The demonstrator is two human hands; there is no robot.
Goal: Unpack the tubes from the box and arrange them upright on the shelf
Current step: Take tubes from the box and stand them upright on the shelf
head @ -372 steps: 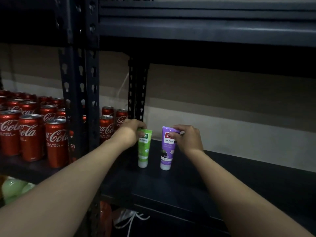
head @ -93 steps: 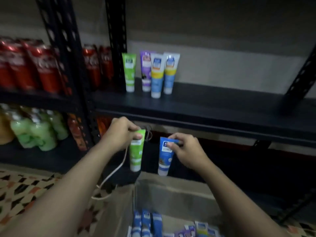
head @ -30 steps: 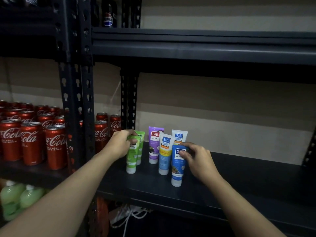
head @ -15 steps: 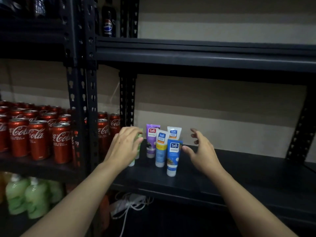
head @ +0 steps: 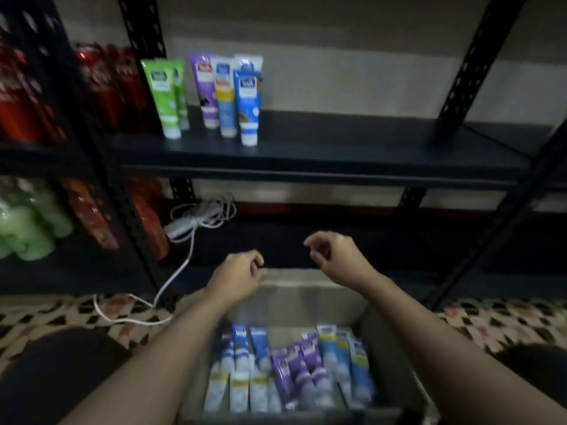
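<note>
While both our hands hang above the open box [head: 306,299], neither holds anything. Our left hand [head: 237,279] curls its fingers loosely inward over the box's far edge. Our right hand [head: 336,259] floats a little higher, its fingers bent and relaxed, touching nothing. Beneath our forearms, packed tubes [head: 294,372] lie in rows inside the box, in blue, purple and pale blue. Six upright tubes [head: 228,99] stand cap-down, close together, at the left end of the dark shelf [head: 352,148]: two green, one purple, three bluish. Red cans [head: 107,84] sit just left of them. Green bottles [head: 27,228] fill the lower left shelf, and a white cable [head: 190,228] trails onto the patterned floor [head: 491,320].
</note>
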